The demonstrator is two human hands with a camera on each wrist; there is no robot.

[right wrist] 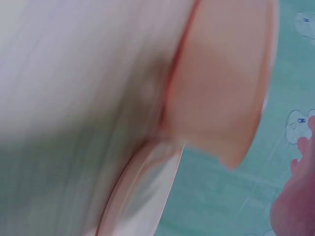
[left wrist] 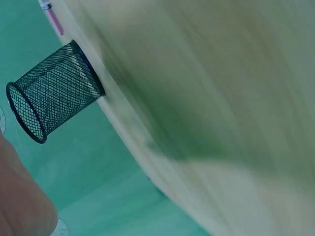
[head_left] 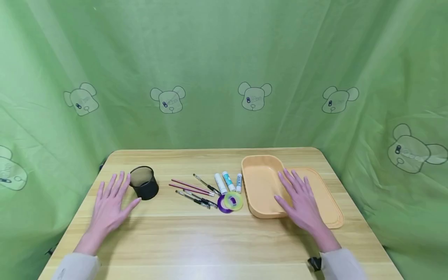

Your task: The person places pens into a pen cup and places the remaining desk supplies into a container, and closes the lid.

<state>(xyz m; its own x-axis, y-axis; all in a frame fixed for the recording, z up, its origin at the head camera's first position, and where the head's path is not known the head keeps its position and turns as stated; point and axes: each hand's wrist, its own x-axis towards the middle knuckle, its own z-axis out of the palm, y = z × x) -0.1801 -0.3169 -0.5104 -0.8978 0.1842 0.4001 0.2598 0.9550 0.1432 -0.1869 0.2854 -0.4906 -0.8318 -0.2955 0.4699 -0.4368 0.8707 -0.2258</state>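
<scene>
My left hand [head_left: 111, 204], fingers spread and straight, hovers palm down beside a black mesh pen holder [head_left: 146, 189]. In the left wrist view that mesh pen holder [left wrist: 56, 91] stands upright on the table, and the hand holds nothing. On the other side, my right hand [head_left: 301, 200] is spread over the right edge of an orange plastic box [head_left: 263, 186], also holding nothing. An orange lid [head_left: 327, 206] lies flat to the right of the box, partly behind that hand. Both the box [right wrist: 221, 73] and the lid [right wrist: 147, 191] show in the right wrist view.
Between the hands lie several black pens [head_left: 197, 200] and purple-pink pencils [head_left: 190, 188]. Nearby are glue sticks [head_left: 220, 183], a purple tape roll [head_left: 222, 205] and a yellow-green tape roll [head_left: 238, 202]. A green curtain [head_left: 210, 128] surrounds the wooden table [head_left: 196, 245].
</scene>
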